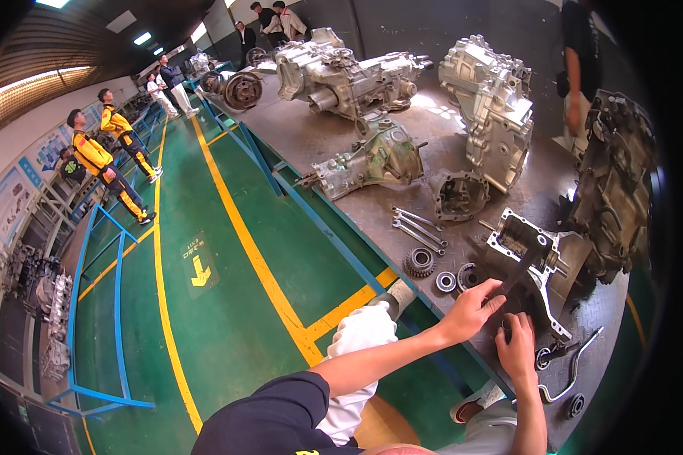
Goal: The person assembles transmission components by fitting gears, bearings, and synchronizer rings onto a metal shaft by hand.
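Observation:
My left hand point(472, 311) reaches in over the bench edge. Its thumb and fingers close at the lower end of a dark flat bar point(519, 274), which slants up across an open metal gear housing point(542, 299). Nearer to me, my right hand point(517, 350) is curled beside that housing's lower end. Something small and dark shows between its fingers, too hidden to name. Just left of the housing lie a large toothed gear point(420, 262), a bearing ring point(446, 282) and another gear point(469, 274) partly behind my left hand.
Three wrenches point(419, 230) lie farther up the bench. Beyond stand a greenish gearbox point(372, 161), a silver gearbox point(349, 80) and an upright housing point(489, 106). A dark engine point(618, 186) stands right; a bent metal pipe point(573, 368) lies near. Several people stand about.

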`<act>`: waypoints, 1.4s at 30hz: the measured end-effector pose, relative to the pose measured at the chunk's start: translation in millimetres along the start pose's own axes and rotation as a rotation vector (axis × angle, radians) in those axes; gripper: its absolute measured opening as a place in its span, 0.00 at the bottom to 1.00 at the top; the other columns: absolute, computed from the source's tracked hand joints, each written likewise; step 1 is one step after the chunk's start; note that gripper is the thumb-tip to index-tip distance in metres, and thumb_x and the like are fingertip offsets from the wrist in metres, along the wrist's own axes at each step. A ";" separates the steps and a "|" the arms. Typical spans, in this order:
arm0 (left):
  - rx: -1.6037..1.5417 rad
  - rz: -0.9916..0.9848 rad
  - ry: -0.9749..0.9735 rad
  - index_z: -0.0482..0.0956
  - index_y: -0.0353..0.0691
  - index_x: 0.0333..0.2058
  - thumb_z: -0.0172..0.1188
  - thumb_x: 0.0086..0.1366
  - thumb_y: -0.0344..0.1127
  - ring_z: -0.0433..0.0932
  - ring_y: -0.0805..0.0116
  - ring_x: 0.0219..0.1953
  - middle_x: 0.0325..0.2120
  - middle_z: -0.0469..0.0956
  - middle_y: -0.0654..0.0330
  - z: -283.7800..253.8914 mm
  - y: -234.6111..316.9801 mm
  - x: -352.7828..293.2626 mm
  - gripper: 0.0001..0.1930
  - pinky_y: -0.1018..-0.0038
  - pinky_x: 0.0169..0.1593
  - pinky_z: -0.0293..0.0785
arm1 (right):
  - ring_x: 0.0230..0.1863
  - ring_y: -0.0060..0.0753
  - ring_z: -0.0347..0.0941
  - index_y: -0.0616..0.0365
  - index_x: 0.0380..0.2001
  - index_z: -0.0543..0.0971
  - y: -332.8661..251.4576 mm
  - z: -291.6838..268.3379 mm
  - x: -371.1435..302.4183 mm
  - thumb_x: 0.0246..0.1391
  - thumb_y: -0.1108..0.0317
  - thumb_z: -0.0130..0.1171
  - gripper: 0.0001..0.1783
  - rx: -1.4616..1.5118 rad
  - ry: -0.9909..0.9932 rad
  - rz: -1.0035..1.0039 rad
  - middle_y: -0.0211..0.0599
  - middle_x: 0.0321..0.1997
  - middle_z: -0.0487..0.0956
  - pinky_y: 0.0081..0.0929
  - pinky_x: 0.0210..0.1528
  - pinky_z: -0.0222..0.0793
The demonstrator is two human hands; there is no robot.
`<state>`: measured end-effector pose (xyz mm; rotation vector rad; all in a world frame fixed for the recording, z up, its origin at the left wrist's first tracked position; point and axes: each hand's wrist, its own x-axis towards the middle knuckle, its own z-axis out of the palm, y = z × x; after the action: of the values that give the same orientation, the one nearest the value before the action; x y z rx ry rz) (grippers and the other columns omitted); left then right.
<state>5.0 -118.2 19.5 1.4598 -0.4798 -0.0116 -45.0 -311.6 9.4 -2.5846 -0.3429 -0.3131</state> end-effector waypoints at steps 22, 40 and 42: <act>-0.010 -0.017 -0.009 0.74 0.34 0.52 0.58 0.74 0.36 0.73 0.77 0.36 0.34 0.78 0.63 -0.9 0.6 -0.2 0.14 0.74 0.41 0.72 | 0.36 0.56 0.70 0.66 0.31 0.71 -0.7 -7.6 -1.4 0.48 0.70 0.67 0.15 0.026 0.030 0.034 0.49 0.31 0.72 0.46 0.39 0.66; 0.003 -0.019 -0.008 0.75 0.34 0.52 0.59 0.74 0.36 0.72 0.78 0.34 0.32 0.77 0.65 -1.3 0.9 -0.5 0.14 0.76 0.38 0.70 | 0.32 0.56 0.72 0.66 0.37 0.75 -4.0 -10.3 -1.7 0.52 0.74 0.60 0.10 0.134 0.121 -0.024 0.51 0.34 0.74 0.43 0.37 0.69; 0.004 -0.037 -0.015 0.75 0.35 0.52 0.59 0.74 0.37 0.72 0.78 0.34 0.32 0.77 0.65 -1.6 1.7 -0.5 0.14 0.76 0.38 0.70 | 0.32 0.54 0.73 0.66 0.39 0.76 -2.8 -11.6 -0.4 0.53 0.75 0.60 0.10 0.140 0.120 -0.037 0.50 0.35 0.74 0.42 0.37 0.69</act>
<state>4.5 -116.4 20.9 1.4733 -0.4653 -0.0513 -48.0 -315.3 20.3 -2.4120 -0.3568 -0.4401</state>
